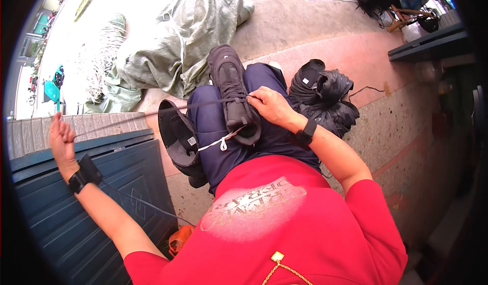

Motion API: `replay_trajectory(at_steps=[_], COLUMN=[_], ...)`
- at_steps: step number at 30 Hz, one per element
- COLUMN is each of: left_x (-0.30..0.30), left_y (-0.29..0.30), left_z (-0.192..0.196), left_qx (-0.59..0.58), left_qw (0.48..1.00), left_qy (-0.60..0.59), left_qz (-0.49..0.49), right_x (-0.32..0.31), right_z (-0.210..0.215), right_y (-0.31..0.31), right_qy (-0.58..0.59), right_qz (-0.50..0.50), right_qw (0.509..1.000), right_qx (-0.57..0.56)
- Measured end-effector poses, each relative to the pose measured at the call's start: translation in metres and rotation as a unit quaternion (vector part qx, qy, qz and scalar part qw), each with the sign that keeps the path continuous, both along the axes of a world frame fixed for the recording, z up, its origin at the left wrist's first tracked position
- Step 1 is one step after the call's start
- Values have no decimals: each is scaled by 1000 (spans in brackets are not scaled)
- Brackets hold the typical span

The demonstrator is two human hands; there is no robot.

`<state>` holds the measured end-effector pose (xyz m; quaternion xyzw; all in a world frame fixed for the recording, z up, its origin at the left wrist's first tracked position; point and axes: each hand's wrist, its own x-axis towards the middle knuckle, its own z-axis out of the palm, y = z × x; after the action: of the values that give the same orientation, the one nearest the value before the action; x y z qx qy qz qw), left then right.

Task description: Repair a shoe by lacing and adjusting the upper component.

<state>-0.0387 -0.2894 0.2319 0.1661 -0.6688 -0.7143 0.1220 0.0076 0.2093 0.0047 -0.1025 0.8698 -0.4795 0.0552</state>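
Note:
A black sneaker [227,74] lies across my thighs, toe pointing away from me. Its dark shoelace [168,110] is pulled in a long taut line to the far left. That end is in my closed left hand [62,136], raised well out to the side. My right hand [274,106] is beside the sneaker's opening, thumb and finger pinched on a short piece of lace. A white cord [223,143] with a small knotted loop hangs from the heel. Left of my leg sit more black shoes [178,137], partly hidden by it.
Several black shoes [323,89] are heaped on the floor to the right, a loose lace trailing. Large grey-green sacks [173,41] stand ahead. A dark blue door panel [96,193] is at lower left, an orange bag [179,238] near it. A wooden-framed stool [404,18] stands far right.

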Motion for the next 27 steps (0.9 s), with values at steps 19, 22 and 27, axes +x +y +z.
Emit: replay_trajectory(at_steps=[19,22,27], left_x=[69,56,40], left_y=[305,294,283], left_z=[-202,-204,-209], left_qx=[-589,-481,-524], left_qw=[694,817,794], left_qy=[-62,52,53], left_qz=[-408,-314,-304], right_x=[11,12,12], right_z=[8,4,10], right_y=[-1,-5,-7], right_qy=[-82,-76,-76], right_qz=[-39,-27,-21], right_qw=[992,995,996], right_qx=[84,53,34])
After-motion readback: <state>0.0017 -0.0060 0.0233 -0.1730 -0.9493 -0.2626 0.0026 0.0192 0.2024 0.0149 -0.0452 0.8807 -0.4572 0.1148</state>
